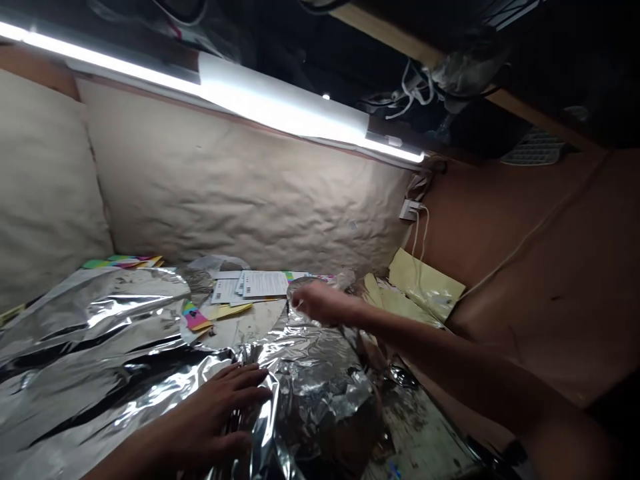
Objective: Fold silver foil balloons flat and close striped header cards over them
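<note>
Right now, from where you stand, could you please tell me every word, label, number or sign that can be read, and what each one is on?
Nothing can be read clearly.
The white printed sheets: lines of print, too small to read.
The multicoloured card: colour patches, no legible lettering.
The crumpled silver foil: no visible writing.
</note>
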Motion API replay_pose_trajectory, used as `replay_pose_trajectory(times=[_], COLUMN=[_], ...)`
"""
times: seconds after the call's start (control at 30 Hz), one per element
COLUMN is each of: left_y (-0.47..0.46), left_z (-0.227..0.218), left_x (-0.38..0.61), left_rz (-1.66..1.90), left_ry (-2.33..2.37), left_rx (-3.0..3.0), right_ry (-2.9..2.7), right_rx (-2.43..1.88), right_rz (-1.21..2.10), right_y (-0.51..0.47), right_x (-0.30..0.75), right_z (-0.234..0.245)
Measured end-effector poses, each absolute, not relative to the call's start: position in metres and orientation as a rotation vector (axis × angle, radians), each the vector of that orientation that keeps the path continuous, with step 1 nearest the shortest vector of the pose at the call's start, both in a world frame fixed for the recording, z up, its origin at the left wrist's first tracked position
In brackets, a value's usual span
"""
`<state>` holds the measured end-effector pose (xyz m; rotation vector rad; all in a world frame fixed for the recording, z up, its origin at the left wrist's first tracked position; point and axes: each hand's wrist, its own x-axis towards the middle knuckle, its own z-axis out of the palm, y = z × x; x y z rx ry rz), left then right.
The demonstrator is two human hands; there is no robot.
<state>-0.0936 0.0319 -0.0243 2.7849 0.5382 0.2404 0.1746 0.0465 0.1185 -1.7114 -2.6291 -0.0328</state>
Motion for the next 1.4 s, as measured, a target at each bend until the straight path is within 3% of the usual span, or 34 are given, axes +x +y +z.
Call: replay_pose_trajectory(times=[0.23, 0.47, 0.63, 0.8, 1.0, 1.4], left_y=[0.032, 0.038, 0.043, 0.044, 0.046, 0.029], left_z=[-0.021, -0.04, -0.038, -0.042, -0.04, 0.018], left_x=[-0.096, -0.098, -0.101, -0.101, -0.099, -0.089], left_rz=[0.357, 0.638, 0.732, 0.68, 0.589, -0.004], left_ry=[0.415, 0.572, 0.996, 1.217, 1.292, 1.262], left_rx=[2.746, 2.671, 2.649, 2.634, 2.568, 2.17], right_ry=[-3.075, -2.841, -2.61, -2.549, -2.569, -2.599], right_rx=[-1.263, -1.472, -1.269, -1.057, -1.208, -1.215], right_rz=[0.152, 0.144, 0.424, 0.62, 0.515, 0.455], right_y=[-0.003, -0.032, -0.053, -0.081, -0.099, -0.103], right_x=[0.092, 0.09, 0.111, 0.131, 0.145, 0.155], right_z=[0.046, 0.033, 0.006, 0.0, -0.016, -0.038])
